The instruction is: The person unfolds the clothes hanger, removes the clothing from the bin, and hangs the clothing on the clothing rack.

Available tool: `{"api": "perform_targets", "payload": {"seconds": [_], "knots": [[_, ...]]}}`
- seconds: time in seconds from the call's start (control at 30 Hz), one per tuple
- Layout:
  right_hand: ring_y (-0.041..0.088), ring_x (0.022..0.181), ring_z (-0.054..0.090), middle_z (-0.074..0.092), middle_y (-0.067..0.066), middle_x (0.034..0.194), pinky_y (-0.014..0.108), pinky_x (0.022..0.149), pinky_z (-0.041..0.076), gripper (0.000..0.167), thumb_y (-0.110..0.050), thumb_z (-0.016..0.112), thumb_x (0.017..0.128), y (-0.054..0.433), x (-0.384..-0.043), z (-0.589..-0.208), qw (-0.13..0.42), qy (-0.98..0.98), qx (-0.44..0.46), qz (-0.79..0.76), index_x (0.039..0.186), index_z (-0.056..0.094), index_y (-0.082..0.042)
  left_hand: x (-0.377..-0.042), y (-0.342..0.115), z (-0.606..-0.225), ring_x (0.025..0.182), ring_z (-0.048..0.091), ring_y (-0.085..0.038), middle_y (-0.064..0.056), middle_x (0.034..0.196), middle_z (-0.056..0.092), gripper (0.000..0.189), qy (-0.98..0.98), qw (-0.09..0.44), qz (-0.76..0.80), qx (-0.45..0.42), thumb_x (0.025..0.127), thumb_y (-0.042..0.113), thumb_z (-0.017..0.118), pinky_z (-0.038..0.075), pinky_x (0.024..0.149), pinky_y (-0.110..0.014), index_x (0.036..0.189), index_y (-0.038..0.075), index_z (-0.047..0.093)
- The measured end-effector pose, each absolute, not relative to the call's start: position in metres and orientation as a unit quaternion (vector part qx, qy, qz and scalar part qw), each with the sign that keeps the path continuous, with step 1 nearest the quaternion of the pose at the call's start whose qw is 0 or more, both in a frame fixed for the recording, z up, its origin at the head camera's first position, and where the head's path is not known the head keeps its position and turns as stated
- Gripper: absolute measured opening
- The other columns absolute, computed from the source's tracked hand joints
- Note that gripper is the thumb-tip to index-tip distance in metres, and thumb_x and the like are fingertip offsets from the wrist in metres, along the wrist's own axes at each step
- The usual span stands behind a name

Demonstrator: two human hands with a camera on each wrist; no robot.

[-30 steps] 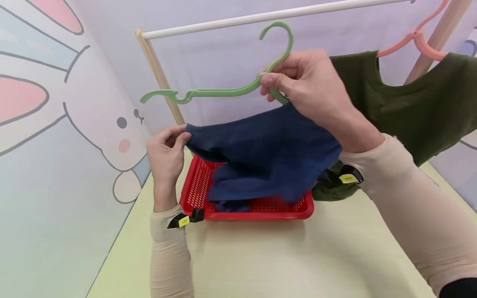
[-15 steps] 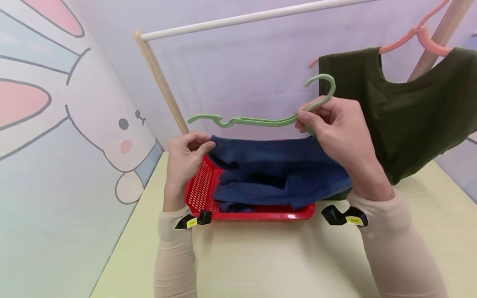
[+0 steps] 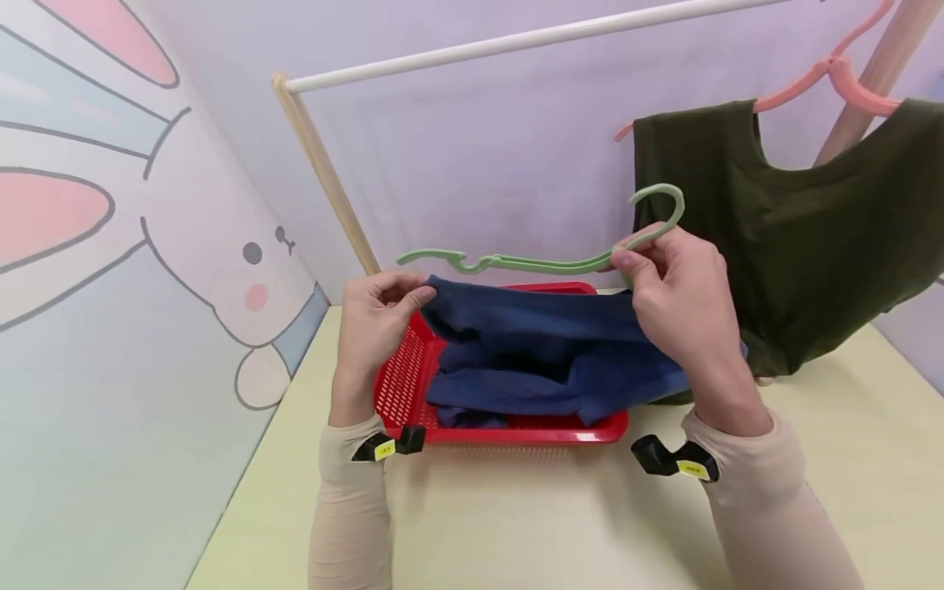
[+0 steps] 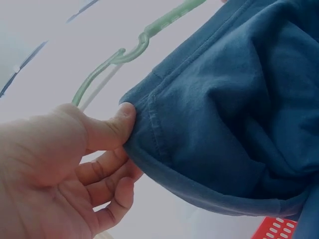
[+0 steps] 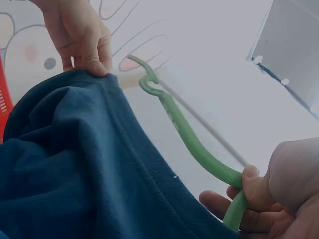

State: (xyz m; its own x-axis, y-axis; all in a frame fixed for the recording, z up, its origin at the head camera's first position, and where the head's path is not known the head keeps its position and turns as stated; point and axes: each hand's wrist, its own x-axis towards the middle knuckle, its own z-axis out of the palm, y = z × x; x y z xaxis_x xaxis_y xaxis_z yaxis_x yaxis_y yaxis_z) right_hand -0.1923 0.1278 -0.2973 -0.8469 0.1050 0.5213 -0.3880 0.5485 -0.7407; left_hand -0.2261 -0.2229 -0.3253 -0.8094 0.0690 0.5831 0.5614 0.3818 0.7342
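Note:
A dark blue garment (image 3: 531,344) is stretched between both hands, its lower folds hanging over the red basket. My left hand (image 3: 374,332) pinches a corner of its hemmed edge between thumb and fingers; the left wrist view shows the stitched hem of the garment (image 4: 209,124) running away from the thumb. With my right hand (image 3: 686,303) I grip a green plastic hanger (image 3: 546,264) just under its hook. The hanger's near arm points left above the garment's top edge, and its other arm runs down behind the right hand, where the garment hides it.
Under the garment, a red perforated basket (image 3: 509,436) stands on the pale yellow tabletop (image 3: 501,516). A dark green garment (image 3: 782,238) hangs on a pink hanger (image 3: 859,90) at the right. Behind runs a rack with a white rail (image 3: 516,51) and wooden posts.
The right hand with the green hanger has come down and to the right. The left hand has shifted right and slightly down, still pinching the blue garment, which now hangs lower.

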Motion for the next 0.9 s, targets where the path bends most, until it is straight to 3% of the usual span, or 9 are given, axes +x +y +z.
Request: {"api": "perform_targets", "payload": {"seconds": [0.17, 0.33, 0.57, 0.9], "knots": [[0.019, 0.063, 0.052, 0.085, 0.008, 0.102, 0.028, 0.053, 0.036, 0.019, -0.019, 0.066, 0.112, 0.125, -0.193, -0.3, 0.28, -0.838, 0.07, 0.462, 0.113, 0.083, -0.011, -0.226, -0.224, -0.326, 0.078, 0.065, -0.015, -0.018, 0.098, 0.079, 0.008, -0.79, 0.254, -0.526, -0.186, 0.096, -0.002, 0.085, 0.051, 0.071, -0.022, 0.103, -0.003, 0.084], [0.015, 0.068, 0.055, 0.086, 0.001, 0.097, 0.027, 0.057, 0.038, 0.021, -0.019, 0.065, 0.112, 0.132, -0.197, -0.299, 0.281, -0.843, 0.055, 0.456, 0.109, 0.085, -0.013, -0.228, -0.225, -0.325, 0.075, 0.064, -0.015, -0.016, 0.094, 0.079, 0.007, -0.786, 0.284, -0.523, -0.166, 0.098, 0.003, 0.085, 0.047, 0.066, -0.023, 0.102, -0.002, 0.085], [0.014, 0.088, 0.061, 0.085, -0.003, 0.095, 0.028, 0.071, 0.043, 0.021, -0.022, 0.066, 0.112, 0.14, -0.2, -0.302, 0.233, -0.856, 0.043, 0.459, 0.11, 0.086, -0.015, -0.23, -0.225, -0.323, 0.074, 0.064, -0.017, -0.007, 0.092, 0.078, 0.007, -0.769, 0.319, -0.536, -0.139, 0.099, 0.005, 0.085, 0.052, 0.069, -0.024, 0.103, -0.001, 0.085], [0.013, 0.091, 0.061, 0.084, -0.007, 0.09, 0.028, 0.074, 0.042, 0.023, -0.023, 0.065, 0.112, 0.14, -0.204, -0.304, 0.232, -0.852, 0.035, 0.468, 0.107, 0.086, -0.015, -0.228, -0.233, -0.319, 0.071, 0.064, -0.015, 0.008, 0.089, 0.077, 0.007, -0.762, 0.332, -0.536, -0.146, 0.096, -0.001, 0.085, 0.048, 0.065, -0.025, 0.102, -0.003, 0.085]]}}
